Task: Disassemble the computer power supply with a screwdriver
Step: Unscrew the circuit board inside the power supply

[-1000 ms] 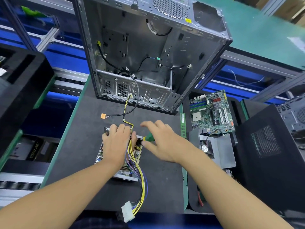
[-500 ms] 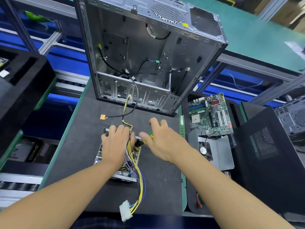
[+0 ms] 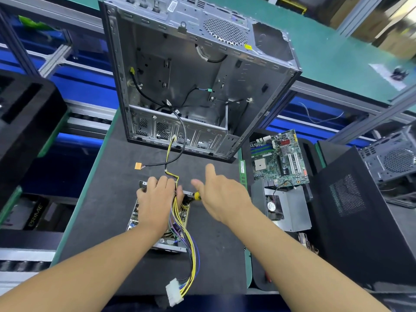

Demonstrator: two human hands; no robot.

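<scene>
- On the dark desk (image 3: 101, 210), at 6 o'clock from the open computer case (image 3: 180, 82), the power supply (image 3: 173, 247) lies flat with its cover off and its circuit board exposed.
- Your left hand (image 3: 157, 195) sits on the unit's 12 o'clock end, fingers bent over the far rim and thumb against the wires. That hold looks meant to pin the housing so it can't slide or twist under the tool.
- Your right hand (image 3: 225, 197) comes in from 3 o'clock. Its thumb and forefinger are stretched out, and the yellow-and-green handle of the screwdriver (image 3: 197, 196) peeks out below the thumb. I cannot tell whether the hidden fingers wrap the handle.
- The tool lies nearly level and points toward 9 o'clock at the unit's far right corner. You are probably working a side screw there, though the screw itself is not visible.
- The cable bundle (image 3: 189, 251) trails toward 6 o'clock, ending in a white connector (image 3: 172, 292) at the desk's near edge. One yellow-black lead runs toward 12 o'clock into the case, so the unit seems to be tethered there.
- The motherboard (image 3: 279, 158) rests at 2 o'clock of your hands, well apart from the work.
- Watch the wires beside your left thumb, since a slipping tip could catch them.
</scene>
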